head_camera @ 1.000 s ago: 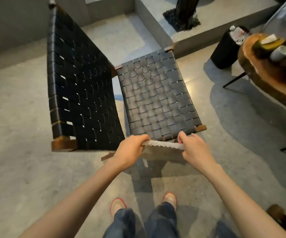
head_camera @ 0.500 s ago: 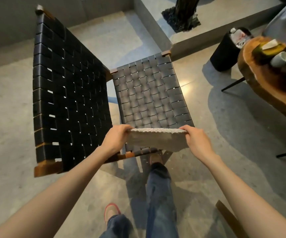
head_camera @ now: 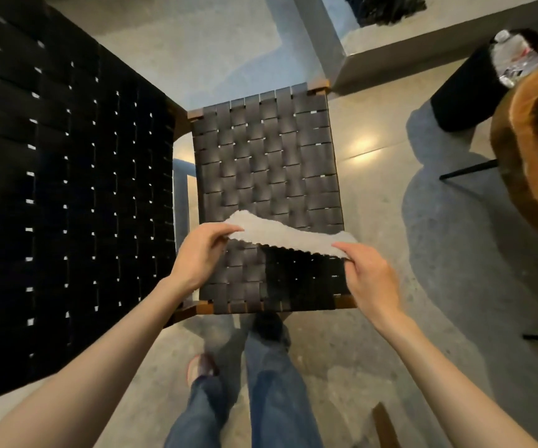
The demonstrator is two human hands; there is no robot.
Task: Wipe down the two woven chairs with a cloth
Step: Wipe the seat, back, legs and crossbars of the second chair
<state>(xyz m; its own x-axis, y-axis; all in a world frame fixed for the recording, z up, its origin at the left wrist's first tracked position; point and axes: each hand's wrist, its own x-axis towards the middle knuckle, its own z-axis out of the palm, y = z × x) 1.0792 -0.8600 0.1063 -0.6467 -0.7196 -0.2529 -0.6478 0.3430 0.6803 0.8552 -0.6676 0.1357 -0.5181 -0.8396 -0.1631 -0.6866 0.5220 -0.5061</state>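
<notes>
Grey nubbly cloth [head_camera: 280, 236] judged soft, light; left hand [head_camera: 201, 257] pinched its nine-o'clock corner, right hand [head_camera: 369, 279] its three-o'clock corner, above black woven-strap chair seat [head_camera: 267, 156]; corners suit gripping.

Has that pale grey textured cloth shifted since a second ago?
Yes. The pale grey textured cloth went from the near wooden rail of the black woven seat forward over its straps, away from the person.

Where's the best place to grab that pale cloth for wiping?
Probably its two ends, from the person's side, as the left hand and right hand pinch them: the cloth is limp, so spread ends hold it flat over the woven seat.
</notes>
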